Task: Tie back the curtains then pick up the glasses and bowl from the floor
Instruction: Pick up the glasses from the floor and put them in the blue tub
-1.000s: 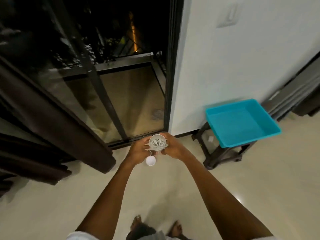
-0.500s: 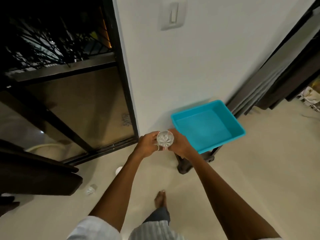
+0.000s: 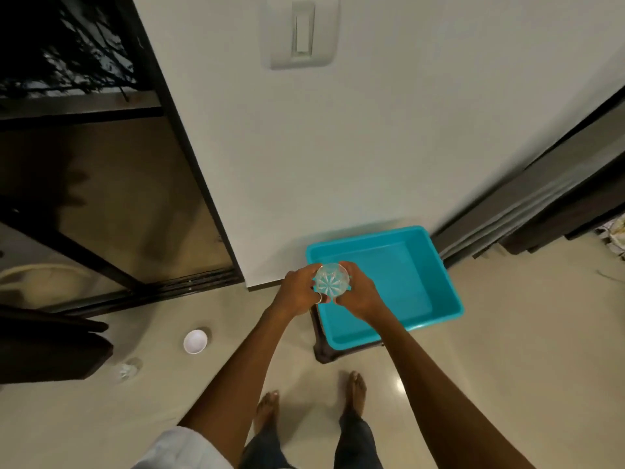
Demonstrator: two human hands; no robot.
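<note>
Clasping glass (image 3: 331,281) in curled grip, left hand (image 3: 297,294) and right hand (image 3: 359,296), over teal tub (image 3: 411,265); bowl (image 3: 195,340), maybe second glass (image 3: 127,369), on floor (image 3: 507,367) left.

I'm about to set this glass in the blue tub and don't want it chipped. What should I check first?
1. Grip: left hand and right hand both hold the glass: ok.
2. Glass over the middle of the tub: not ok, it sits by the left rim.
3. Tub's visible bottom bare: ok.
4. Stool under tub steady: cannot tell, mostly hidden.
5. Bowl and floor glass apart from the feet: ok.
</note>
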